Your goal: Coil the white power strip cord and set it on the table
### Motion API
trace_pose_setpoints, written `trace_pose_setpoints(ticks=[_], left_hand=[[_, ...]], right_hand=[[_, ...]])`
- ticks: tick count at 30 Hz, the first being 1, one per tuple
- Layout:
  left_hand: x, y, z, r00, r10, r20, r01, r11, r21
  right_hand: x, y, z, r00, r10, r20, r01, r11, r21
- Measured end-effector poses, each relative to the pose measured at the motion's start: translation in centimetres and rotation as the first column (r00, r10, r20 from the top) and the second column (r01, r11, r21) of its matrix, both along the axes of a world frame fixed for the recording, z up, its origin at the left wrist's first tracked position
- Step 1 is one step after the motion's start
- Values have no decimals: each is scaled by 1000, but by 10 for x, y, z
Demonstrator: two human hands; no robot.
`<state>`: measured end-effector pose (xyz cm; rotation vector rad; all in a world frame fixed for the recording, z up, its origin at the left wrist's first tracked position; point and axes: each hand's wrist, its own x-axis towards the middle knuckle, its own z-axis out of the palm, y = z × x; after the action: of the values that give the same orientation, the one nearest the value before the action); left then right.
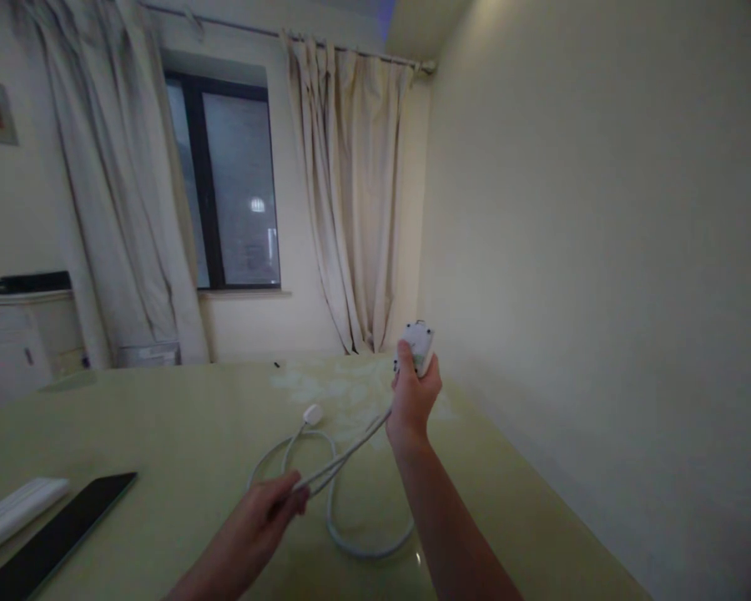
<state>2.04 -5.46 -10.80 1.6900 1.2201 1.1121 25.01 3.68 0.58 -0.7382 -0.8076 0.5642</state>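
My right hand (pixel 413 396) is raised above the table and closed around a white power strip block (pixel 419 346), held upright. Its white cable (pixel 350 455) runs down from that hand to my left hand (pixel 259 517), which pinches a doubled run of the cable near the table top. Beyond my left hand the cable lies in a loose loop (pixel 369 542) on the pale green table (pixel 181 417). The white plug (pixel 313 414) at the cable's end rests on the table behind the loop.
A dark flat tablet (pixel 56 538) and a white bar-shaped object (pixel 12 513) lie at the table's left front. A plain wall stands close on the right. Behind the table are a window with cream curtains (pixel 356 200) and a white cabinet (pixel 12 342) at far left.
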Motion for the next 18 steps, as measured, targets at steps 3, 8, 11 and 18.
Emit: trace_pose_setpoints(ticks=[3, 8, 11, 18], left_hand=[[0, 10, 22, 961, 245, 127, -259, 960, 107], [16, 27, 94, 739, 208, 641, -251, 968, -24], [26, 27, 130, 660, 135, 739, -205, 979, 5], [32, 21, 144, 751, 124, 648, -142, 990, -25]], right_hand=[[8, 3, 0, 998, -54, -6, 54, 998, -22], [19, 5, -6, 928, 60, 368, 15, 980, -197], [25, 6, -13, 782, 355, 512, -141, 901, -410], [8, -21, 0, 666, 342, 663, -303, 936, -179]])
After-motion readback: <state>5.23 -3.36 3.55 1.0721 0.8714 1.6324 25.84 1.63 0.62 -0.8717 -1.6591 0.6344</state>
